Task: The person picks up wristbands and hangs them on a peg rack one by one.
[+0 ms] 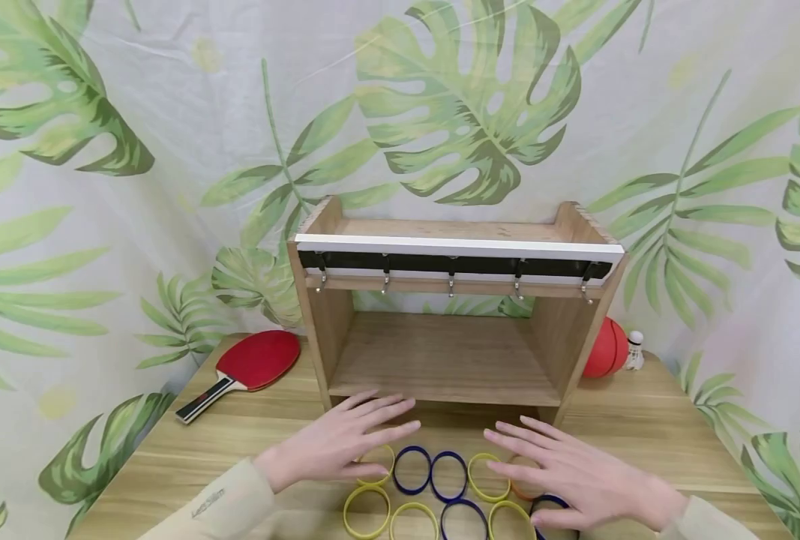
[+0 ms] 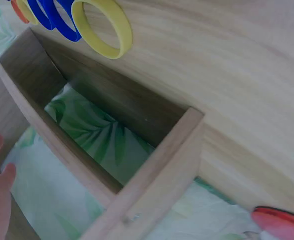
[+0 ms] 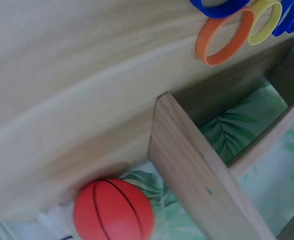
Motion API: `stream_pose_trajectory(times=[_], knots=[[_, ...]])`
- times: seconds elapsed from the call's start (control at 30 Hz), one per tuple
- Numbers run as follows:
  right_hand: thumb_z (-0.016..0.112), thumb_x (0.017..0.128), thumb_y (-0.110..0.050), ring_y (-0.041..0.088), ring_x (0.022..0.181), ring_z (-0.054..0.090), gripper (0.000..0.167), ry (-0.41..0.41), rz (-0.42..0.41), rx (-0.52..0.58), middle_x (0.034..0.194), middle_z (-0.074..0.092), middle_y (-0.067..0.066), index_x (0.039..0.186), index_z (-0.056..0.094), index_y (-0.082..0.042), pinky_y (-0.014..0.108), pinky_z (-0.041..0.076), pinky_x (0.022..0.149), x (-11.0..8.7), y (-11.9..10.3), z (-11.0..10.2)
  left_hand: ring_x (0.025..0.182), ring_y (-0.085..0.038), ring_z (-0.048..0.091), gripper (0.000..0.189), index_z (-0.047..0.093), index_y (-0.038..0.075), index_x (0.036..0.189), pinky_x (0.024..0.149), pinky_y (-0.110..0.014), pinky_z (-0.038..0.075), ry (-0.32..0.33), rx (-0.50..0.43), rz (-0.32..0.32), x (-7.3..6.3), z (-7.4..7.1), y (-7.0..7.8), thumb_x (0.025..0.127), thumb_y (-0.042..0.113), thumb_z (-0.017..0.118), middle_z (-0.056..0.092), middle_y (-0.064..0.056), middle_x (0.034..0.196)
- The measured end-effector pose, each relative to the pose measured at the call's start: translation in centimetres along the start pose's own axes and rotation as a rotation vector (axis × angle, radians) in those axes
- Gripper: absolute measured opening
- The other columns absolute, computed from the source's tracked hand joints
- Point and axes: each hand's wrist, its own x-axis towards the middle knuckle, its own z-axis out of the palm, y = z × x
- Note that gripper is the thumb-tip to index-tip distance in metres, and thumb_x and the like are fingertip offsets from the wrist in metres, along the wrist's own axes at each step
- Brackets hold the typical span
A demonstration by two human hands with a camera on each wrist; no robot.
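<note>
My left hand (image 1: 342, 444) is held above the table at the shelf's front left, fingers extended and holding nothing. Part of it shows at the edge of the left wrist view. On the other side my right hand (image 1: 578, 474) is spread over the rings, also holding nothing. Between and below the hands lie two rows of plastic rings: yellow rings (image 1: 345, 512), blue rings (image 1: 394, 470) and an orange ring (image 3: 201, 47). Some are partly covered by the hands. Behind them stands a small wooden shelf (image 1: 440, 352), its white front rail (image 1: 413, 242) carrying several metal hooks (image 1: 451, 285).
A red table tennis paddle (image 1: 261, 360) lies left of the shelf. To its right sit a red ball (image 1: 605, 351) with black lines and a white shuttlecock (image 1: 634, 352). Leaf-patterned cloth (image 1: 170, 225) hangs behind the wooden table (image 1: 642, 427).
</note>
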Motion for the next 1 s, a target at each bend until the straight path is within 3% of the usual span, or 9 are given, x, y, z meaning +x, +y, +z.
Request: stream_pose_trajectory(times=[0.1, 0.3, 0.47, 0.6, 0.7, 0.8, 0.93, 1.0], knots=[[0.053, 0.097, -0.050, 0.031, 0.138, 0.047, 0.065, 0.022, 0.053, 0.006, 0.157, 0.040, 0.012, 0.151, 0.043, -0.015, 0.033, 0.012, 0.127, -0.7, -0.5, 0.3, 0.133, -0.021, 0.052, 0.066, 0.041, 0.016, 0.152, 0.106, -0.041, 0.047, 0.109, -0.020, -0.056, -0.7, 0.0, -0.1, 0.098, 0.051, 0.053, 0.049, -0.007, 0.151], [0.076, 0.084, -0.039, 0.019, 0.127, 0.055, 0.067, 0.074, 0.172, 0.021, 0.147, 0.052, 0.002, 0.142, 0.052, -0.018, 0.024, 0.021, 0.119, -2.5, -1.2, 1.1, 0.109, -0.023, 0.063, 0.046, 0.063, 0.005, 0.128, 0.088, -0.039, 0.054, 0.415, -0.020, -0.202, -2.0, -0.1, -1.0, 0.099, 0.040, 0.057, 0.067, -0.011, 0.121], [0.081, 0.080, -0.030, 0.008, 0.116, 0.058, 0.051, 0.103, 0.338, 0.056, 0.130, 0.060, -0.011, 0.127, 0.060, -0.026, 0.016, 0.034, 0.107, -3.9, -1.9, 1.6, 0.098, -0.026, 0.063, 0.043, 0.065, -0.003, 0.112, 0.082, -0.037, 0.053, 0.614, -0.013, -0.374, -2.2, -0.8, -2.3, 0.100, 0.037, 0.055, 0.065, -0.015, 0.110], [0.083, 0.078, -0.022, 0.000, 0.097, 0.060, 0.040, 0.139, 0.461, 0.111, 0.109, 0.062, -0.016, 0.112, 0.063, -0.028, 0.009, 0.044, 0.088, -4.9, -2.2, 2.2, 0.093, -0.027, 0.059, 0.047, 0.059, -0.009, 0.105, 0.081, -0.030, 0.049, 0.736, -0.026, -0.532, -2.3, -1.5, -3.2, 0.098, 0.037, 0.058, 0.061, -0.020, 0.104], [0.083, 0.078, -0.019, -0.003, 0.083, 0.057, 0.031, 0.151, 0.515, 0.183, 0.095, 0.059, -0.017, 0.100, 0.062, -0.027, 0.007, 0.043, 0.073, -5.5, -2.2, 2.8, 0.095, -0.028, 0.054, 0.045, 0.055, -0.011, 0.106, 0.082, -0.025, 0.045, 0.766, -0.083, -0.657, -2.4, -1.8, -3.7, 0.093, 0.030, 0.067, 0.056, -0.022, 0.104], [0.080, 0.083, -0.022, -0.007, 0.077, 0.052, 0.020, 0.111, 0.565, 0.256, 0.087, 0.056, -0.018, 0.091, 0.062, -0.025, 0.006, 0.039, 0.064, -6.1, -2.2, 3.2, 0.102, -0.030, 0.050, 0.047, 0.051, -0.011, 0.113, 0.084, -0.023, 0.042, 0.747, -0.167, -0.778, -2.4, -2.2, -4.1, 0.085, 0.015, 0.077, 0.054, -0.024, 0.109], [0.076, 0.087, -0.023, -0.011, 0.071, 0.045, 0.015, 0.044, 0.609, 0.367, 0.080, 0.052, -0.020, 0.088, 0.061, -0.022, 0.007, 0.036, 0.057, -6.6, -2.1, 3.5, 0.114, -0.028, 0.050, 0.064, 0.045, -0.008, 0.130, 0.087, -0.002, 0.039, 0.639, -0.342, -0.943, -2.2, -2.8, -4.4, 0.080, 0.010, 0.081, 0.051, -0.021, 0.123], [0.076, 0.087, -0.019, -0.012, 0.069, 0.043, 0.015, 0.027, 0.605, 0.411, 0.079, 0.052, -0.020, 0.088, 0.061, -0.021, 0.007, 0.036, 0.055, -6.8, -2.0, 3.7, 0.118, -0.027, 0.051, 0.071, 0.040, -0.005, 0.137, 0.095, -0.008, 0.045, 0.565, -0.416, -1.003, -2.0, -3.1, -4.5, 0.083, 0.015, 0.080, 0.050, -0.019, 0.129]])
